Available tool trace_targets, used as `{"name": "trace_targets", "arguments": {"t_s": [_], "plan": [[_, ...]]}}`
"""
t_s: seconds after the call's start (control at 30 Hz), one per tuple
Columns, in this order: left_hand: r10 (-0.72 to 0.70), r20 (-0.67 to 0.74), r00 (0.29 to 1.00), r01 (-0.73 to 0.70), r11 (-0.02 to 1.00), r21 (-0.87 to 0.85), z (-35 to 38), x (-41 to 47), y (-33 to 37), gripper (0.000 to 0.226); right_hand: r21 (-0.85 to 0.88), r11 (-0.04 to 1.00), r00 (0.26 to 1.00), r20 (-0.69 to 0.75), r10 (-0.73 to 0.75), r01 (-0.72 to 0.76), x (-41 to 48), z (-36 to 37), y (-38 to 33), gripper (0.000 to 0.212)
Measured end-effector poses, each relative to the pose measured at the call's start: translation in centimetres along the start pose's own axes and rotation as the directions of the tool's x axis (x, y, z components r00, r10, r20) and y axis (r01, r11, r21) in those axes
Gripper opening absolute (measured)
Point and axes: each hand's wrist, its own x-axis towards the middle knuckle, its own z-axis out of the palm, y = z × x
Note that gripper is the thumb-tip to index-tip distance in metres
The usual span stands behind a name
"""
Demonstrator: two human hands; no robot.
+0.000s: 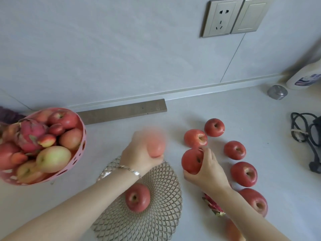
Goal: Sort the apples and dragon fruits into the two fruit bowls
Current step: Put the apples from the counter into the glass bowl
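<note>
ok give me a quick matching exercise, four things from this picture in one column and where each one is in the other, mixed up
Things:
1. wire bowl
2. pink bowl
3. left hand
4. black cable

Places or states:
A. far right of the counter
B. holds a blurred apple
C. has a single apple in it
D. piled with apples and a dragon fruit

Pairs: 1-C, 2-D, 3-B, 4-A
</note>
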Motion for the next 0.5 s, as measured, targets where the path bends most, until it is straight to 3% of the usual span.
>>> {"name": "trace_targets", "arguments": {"t_s": [0.1,0.23,0.37,0.5], "plan": [[-0.046,0.037,0.998,0.043,0.996,0.079,-2.8,-4.4,-3.6,0.079,-0.019,0.988,0.975,0.165,-0.147,0.153,-1.9,0.4,-2.4,0.080],[-0.131,0.155,0.979,0.099,0.975,0.197,-3.7,-8.6,-7.8,0.081,-0.208,0.929,0.911,0.347,-0.223,0.306,-3.1,2.2,-4.2,0.082],[-0.116,0.277,0.954,0.025,0.950,0.312,-2.6,-11.2,-9.4,0.081,-0.416,0.750,0.808,0.528,-0.260,0.514,-3.2,4.3,-5.1,0.087],[-0.108,0.344,0.933,-0.029,0.929,0.370,-0.9,-11.4,-10.0,0.084,-0.464,0.643,0.748,0.605,-0.273,0.609,-3.0,6.2,-5.0,0.088]]}}
